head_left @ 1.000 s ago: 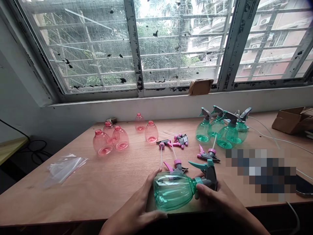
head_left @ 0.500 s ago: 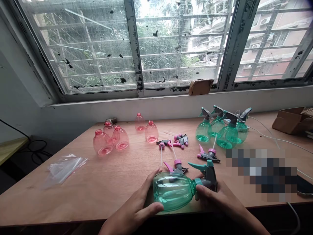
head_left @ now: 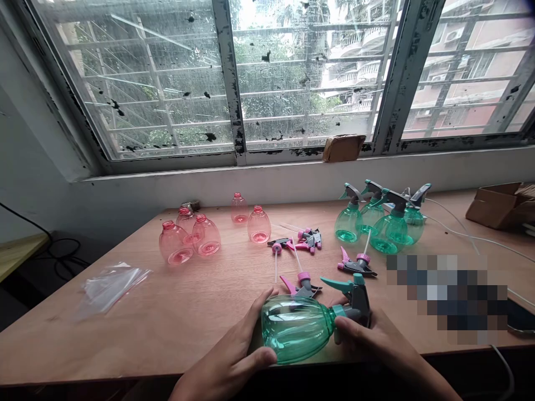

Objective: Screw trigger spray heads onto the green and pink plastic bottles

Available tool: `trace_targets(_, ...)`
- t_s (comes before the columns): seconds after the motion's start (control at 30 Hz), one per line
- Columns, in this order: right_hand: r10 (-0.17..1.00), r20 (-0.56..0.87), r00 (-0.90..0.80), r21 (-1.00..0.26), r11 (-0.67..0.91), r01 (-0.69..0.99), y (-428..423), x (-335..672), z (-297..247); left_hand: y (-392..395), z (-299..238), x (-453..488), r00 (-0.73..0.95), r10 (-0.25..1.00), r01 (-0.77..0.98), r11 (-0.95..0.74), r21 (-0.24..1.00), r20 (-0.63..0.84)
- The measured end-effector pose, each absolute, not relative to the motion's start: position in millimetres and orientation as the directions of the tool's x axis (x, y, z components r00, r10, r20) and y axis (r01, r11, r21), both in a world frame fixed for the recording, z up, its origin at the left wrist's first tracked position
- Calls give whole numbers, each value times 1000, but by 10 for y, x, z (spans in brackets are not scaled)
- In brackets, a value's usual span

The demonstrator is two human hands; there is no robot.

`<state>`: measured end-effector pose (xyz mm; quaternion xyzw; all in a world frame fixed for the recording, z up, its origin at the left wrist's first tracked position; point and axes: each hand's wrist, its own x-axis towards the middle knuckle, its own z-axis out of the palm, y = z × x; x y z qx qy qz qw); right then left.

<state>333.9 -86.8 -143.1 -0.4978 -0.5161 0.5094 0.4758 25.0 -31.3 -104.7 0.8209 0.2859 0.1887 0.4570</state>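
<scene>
Bottle [head_left: 295,331] on its side, we hold it over the near edge of the table [head_left: 184,312]: our left hand [head_left: 240,348] grips its base, our right hand [head_left: 365,337] clasps its neck by the trigger [head_left: 337,284]. Beyond it, we see loose sprayers [head_left: 306,287].

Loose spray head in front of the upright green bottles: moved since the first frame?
No. The spray head lies unshifted in any direction against the window frame.
</scene>
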Motion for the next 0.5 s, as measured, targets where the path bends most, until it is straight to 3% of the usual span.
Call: trace_targets(0.5,1000,-24,-9,-1000,-24,-17,-888,3314,-1399,-316,-1046,258,710,703,366,-314,876,-45)
